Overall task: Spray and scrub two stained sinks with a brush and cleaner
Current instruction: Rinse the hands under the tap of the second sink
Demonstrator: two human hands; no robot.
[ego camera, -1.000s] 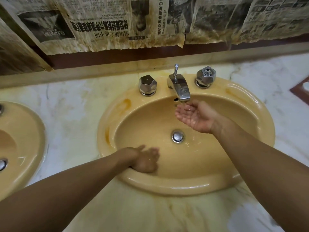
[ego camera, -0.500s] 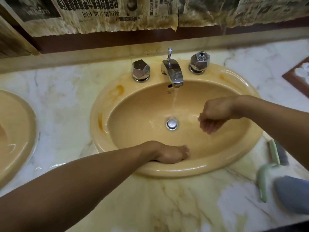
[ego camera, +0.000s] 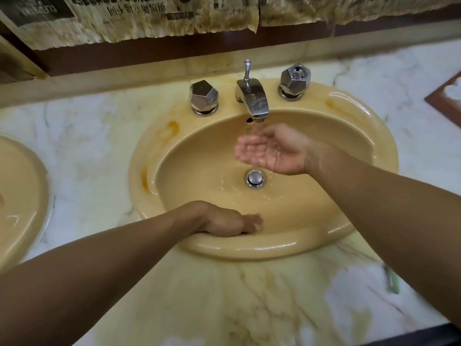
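A yellow oval sink (ego camera: 369, 136) with orange stains on its left rim fills the middle of the view. Water runs from its chrome faucet (ego camera: 253, 99) into my right hand (ego camera: 272, 152), cupped palm up just under the spout and above the drain (ego camera: 255, 178). My left hand (ego camera: 229, 222) rests palm down on the inside of the sink's near wall, fingers flat against it. A second yellow sink (ego camera: 20, 196) shows at the left edge. Part of a pale green brush handle (ego camera: 391, 280) lies on the counter at the right, mostly hidden by my right arm.
Two faceted chrome knobs (ego camera: 204, 97) flank the faucet. The marble counter (ego camera: 249, 295) surrounds both sinks. A brown tray corner (ego camera: 446, 101) sits at the far right. Stained newspaper (ego camera: 149, 18) hangs on the wall behind.
My right hand went from under the spout to the sink's right side, turned down, then came back cupped under the running water. My left hand stayed on the near wall.
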